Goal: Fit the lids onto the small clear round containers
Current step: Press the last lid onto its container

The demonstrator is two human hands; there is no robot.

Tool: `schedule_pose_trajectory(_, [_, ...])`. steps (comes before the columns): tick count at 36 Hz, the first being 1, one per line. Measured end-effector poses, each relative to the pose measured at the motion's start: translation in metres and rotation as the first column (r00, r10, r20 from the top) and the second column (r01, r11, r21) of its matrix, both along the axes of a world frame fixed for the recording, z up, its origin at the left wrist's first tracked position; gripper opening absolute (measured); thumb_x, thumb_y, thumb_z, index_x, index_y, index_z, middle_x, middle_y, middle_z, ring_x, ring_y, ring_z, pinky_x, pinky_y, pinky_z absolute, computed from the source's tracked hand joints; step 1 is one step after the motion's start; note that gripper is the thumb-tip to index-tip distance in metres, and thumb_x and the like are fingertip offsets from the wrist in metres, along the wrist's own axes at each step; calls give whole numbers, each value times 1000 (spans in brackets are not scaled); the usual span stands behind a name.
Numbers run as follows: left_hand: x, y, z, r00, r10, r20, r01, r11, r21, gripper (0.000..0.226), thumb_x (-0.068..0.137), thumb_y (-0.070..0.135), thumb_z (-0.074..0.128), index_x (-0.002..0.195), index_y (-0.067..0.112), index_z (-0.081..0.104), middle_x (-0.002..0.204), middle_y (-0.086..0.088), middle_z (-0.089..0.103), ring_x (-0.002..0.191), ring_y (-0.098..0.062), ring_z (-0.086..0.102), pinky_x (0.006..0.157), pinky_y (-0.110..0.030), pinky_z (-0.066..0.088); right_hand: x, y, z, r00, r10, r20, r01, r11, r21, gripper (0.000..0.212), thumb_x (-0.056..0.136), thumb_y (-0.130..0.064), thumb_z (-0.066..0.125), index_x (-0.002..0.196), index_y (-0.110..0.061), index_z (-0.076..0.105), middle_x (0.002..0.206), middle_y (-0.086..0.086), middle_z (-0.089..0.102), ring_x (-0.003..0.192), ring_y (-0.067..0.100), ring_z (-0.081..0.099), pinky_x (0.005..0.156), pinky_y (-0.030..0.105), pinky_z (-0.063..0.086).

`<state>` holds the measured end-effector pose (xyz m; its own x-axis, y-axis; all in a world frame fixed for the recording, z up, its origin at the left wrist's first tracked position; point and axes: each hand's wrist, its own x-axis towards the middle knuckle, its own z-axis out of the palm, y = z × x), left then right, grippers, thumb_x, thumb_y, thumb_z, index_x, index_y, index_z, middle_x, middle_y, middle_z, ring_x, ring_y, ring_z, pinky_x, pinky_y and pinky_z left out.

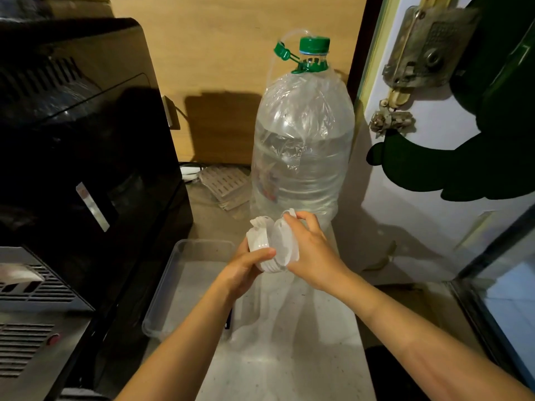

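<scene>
My left hand (246, 269) grips a stack of white round lids (260, 241) held on edge above the counter. My right hand (311, 250) holds a small clear round container (282, 244), its mouth turned left against the end of the lid stack. The container's rim tab sticks up above my right fingers. Both hands meet in the middle of the view, just in front of a big water bottle. Whether a lid sits fully on the container is hidden by my fingers.
A large clear water bottle (302, 140) with a green cap stands behind my hands. A clear rectangular tray (173, 273) lies on the speckled counter (289, 357) at the left. A black machine (81, 140) fills the left side. A clear plastic bag (278, 308) lies below my hands.
</scene>
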<state>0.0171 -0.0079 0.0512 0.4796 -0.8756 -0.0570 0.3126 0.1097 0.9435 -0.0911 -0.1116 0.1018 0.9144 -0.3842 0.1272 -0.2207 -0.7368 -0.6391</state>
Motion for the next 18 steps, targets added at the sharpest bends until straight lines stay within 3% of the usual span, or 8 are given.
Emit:
schedule_pose_trajectory(3, [1,-1,0,1000,-18,-9,18,999,-44,65,56,25,69,117,13,50,94,-1,70,85,-14,67,66,-27,56,2,5,1,999,25,25,-25,1000,7,75,76,2,59,139,-20,26,145,-2,17,124,17,34,84,13,36])
schedule_pose_trajectory(9, [3,0,2,996,-61,-72,55,995,-86,86,44,43,86,117,16,50,91,1,73,84,-15,68,67,-28,56,5,11,3,993,71,91,-74,997,35,77,77,5,53,143,-15,19,149,3,24,132,16,30,92,2,19])
schedule_pose_trajectory(11, [3,2,2,991,-74,-110,63,993,-100,90,43,43,86,120,13,48,93,0,73,86,-16,68,69,-28,56,5,11,6,993,92,79,-98,993,68,81,76,4,56,143,-17,16,149,1,25,119,14,44,84,0,30])
schedule_pose_trajectory(12, [3,3,1,989,-82,-122,69,992,-106,92,44,42,86,121,12,47,94,-1,74,88,-16,68,70,-28,56,5,11,7,992,102,70,-107,991,82,83,75,4,57,143,-17,16,148,0,25,101,11,53,76,0,36])
schedule_pose_trajectory(14, [3,5,2,985,-96,-141,80,991,-112,99,44,41,86,126,7,42,95,-2,74,90,-17,69,72,-28,56,5,12,9,991,119,60,-125,986,108,84,73,4,59,143,-18,19,148,-2,27,70,8,54,63,3,42])
schedule_pose_trajectory(18, [2,8,4,981,-104,-166,83,989,-125,100,40,40,88,122,7,42,89,-2,75,84,-15,70,69,-26,57,6,12,9,987,155,47,-161,975,154,83,73,2,60,142,-20,21,146,-5,29,68,7,53,63,7,45])
